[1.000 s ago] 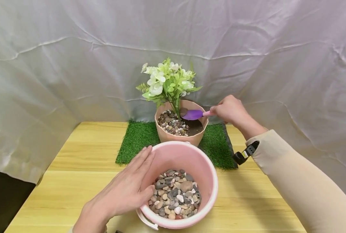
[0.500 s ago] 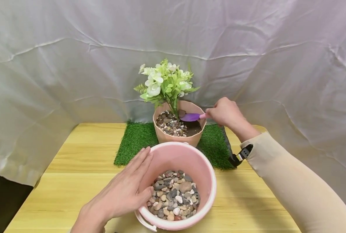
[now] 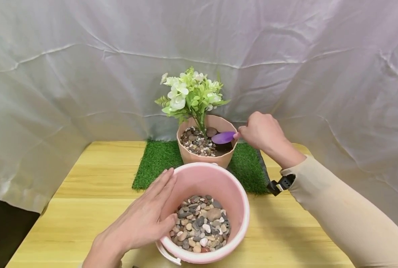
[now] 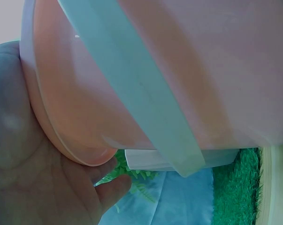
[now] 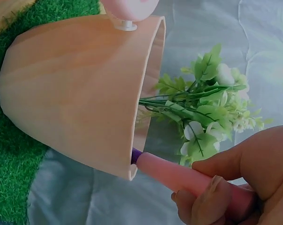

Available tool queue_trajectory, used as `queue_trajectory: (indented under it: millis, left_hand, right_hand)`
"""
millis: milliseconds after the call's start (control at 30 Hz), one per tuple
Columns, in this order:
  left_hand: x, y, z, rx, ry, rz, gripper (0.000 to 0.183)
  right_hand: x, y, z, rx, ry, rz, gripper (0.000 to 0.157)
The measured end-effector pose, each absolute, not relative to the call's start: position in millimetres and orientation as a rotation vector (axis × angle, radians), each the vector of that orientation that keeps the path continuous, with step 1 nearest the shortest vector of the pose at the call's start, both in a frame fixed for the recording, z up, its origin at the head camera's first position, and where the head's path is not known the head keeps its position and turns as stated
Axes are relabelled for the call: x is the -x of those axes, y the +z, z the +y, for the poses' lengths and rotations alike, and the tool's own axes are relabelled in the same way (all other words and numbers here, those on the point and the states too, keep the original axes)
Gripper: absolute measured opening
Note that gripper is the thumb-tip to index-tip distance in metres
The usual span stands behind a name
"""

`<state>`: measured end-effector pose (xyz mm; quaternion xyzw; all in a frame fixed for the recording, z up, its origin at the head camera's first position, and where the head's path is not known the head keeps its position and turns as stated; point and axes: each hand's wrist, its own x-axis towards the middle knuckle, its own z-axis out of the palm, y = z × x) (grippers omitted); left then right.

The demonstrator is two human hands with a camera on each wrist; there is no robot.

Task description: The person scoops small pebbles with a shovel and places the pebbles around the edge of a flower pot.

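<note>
1. A smooth purple-and-pink trowel [image 3: 223, 137] is held by the right hand [image 3: 262, 132], whose grip is wrapped round the rounded pink handle.
2. The trowel's purple, leaf-shaped blade is held within the rim of a peach, many-sided pot [image 3: 193, 155] with tapering walls, over dark brown soil [image 3: 226, 148]; whether the soil is touched cannot be told.
3. The pot's left side is covered with fine gravel [image 3: 199, 142] speckled white, brown and grey; a rounded brown stone [image 3: 211, 131] is seen near the blade's tip.
4. A leafy green plant [image 3: 195, 91] with white blossoms is set upright in the pot, which is stood on a green, grass-like mat [image 3: 162, 158] on the light wooden bench [image 3: 95, 175].
5. A round pink bucket [image 3: 230, 186] with a pale rim and a white carrying handle [image 4: 129, 89] is placed before the pot; its bottom is covered by smooth grey, tan, white and reddish pebbles [image 3: 203, 223].
6. The bucket's left rim is touched by the left hand [image 3: 142, 216], its grip unclosed, the fingers laid straight.
</note>
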<state>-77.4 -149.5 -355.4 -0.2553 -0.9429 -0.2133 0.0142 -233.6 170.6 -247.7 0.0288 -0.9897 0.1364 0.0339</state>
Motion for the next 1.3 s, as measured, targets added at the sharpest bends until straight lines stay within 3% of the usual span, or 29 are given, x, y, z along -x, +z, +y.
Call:
queue_trajectory:
  millis: [500,667,900,1300]
  left_hand:
    - [78.0,-357.6,-148.3,0.775,-0.687,-2.941,0.092]
    - [79.3,-357.1,-146.1,0.784,-0.67,-2.938,0.092]
    - [80.4,-355.1,-147.8,0.789,-0.67,-2.933,0.092]
    - [82.9,-353.8,-149.9,0.789,-0.717,-2.93,0.091]
  right_hand:
    - [216.5,-240.2,187.9,-0.151,0.386,-2.97,0.044]
    - [204.3,-235.2,205.5,-0.148,0.45,-2.96,0.04]
    - [178.9,-229.2,220.0,-0.191,0.562,-2.913,0.048]
    - [129.6,-215.8,217.6,-0.509,0.58,-2.939,0.034]
